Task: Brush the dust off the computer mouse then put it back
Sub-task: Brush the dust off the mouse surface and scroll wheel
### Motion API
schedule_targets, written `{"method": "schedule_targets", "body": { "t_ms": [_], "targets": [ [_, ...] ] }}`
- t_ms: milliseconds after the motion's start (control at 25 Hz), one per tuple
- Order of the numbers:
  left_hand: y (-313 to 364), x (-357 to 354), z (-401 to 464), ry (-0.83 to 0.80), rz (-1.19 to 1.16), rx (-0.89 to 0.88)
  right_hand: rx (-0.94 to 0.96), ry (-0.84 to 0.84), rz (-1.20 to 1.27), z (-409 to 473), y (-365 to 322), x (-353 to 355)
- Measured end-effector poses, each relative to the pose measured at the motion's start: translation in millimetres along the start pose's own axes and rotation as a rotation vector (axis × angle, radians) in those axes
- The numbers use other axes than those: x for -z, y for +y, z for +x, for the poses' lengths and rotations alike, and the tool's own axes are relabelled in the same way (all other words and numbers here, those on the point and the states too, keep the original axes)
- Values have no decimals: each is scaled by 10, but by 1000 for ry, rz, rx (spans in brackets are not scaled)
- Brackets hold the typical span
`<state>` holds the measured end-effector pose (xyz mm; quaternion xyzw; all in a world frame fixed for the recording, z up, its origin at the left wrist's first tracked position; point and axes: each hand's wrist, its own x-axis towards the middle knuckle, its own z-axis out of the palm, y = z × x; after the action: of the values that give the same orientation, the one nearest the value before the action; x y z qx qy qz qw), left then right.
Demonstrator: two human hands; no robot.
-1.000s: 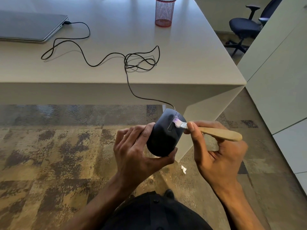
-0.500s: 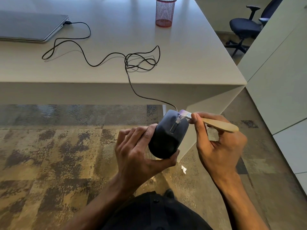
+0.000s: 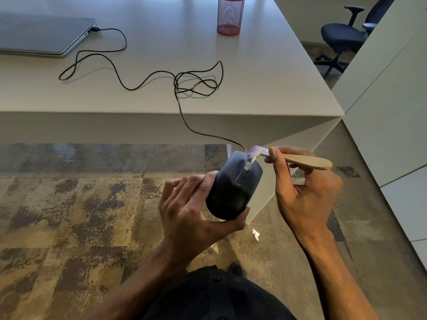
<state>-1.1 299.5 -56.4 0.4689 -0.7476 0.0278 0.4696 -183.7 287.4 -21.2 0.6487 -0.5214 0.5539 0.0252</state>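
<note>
My left hand [image 3: 191, 211] grips a black wired computer mouse [image 3: 233, 188] in the air below the front edge of the white desk [image 3: 265, 72], top side facing me. My right hand [image 3: 305, 192] pinches a small brush [image 3: 298, 159] with a wooden handle and pale bristles. The bristles touch the front tip of the mouse, just above the scroll wheel. The mouse's black cable [image 3: 161, 77] runs up over the desk edge, coils on the desktop and ends at the closed grey laptop [image 3: 41, 33].
A red mesh pen cup [image 3: 230, 16] stands at the back of the desk. A dark office chair [image 3: 346, 35] sits at the far right beside white cabinets [image 3: 392, 116]. A small white paper scrap [image 3: 255, 234] lies on the patterned carpet below my hands.
The brush has swept forward along the mouse from beside the scroll wheel to its front tip. Both hands have risen a little toward the desk edge.
</note>
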Motion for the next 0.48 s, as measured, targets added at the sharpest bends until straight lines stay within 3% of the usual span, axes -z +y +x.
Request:
{"method": "schedule_targets", "body": {
  "t_ms": [480],
  "targets": [
    [13, 9, -8, 8, -9, -8, -23, 6, -38, 41, 61, 31]
  ]
}}
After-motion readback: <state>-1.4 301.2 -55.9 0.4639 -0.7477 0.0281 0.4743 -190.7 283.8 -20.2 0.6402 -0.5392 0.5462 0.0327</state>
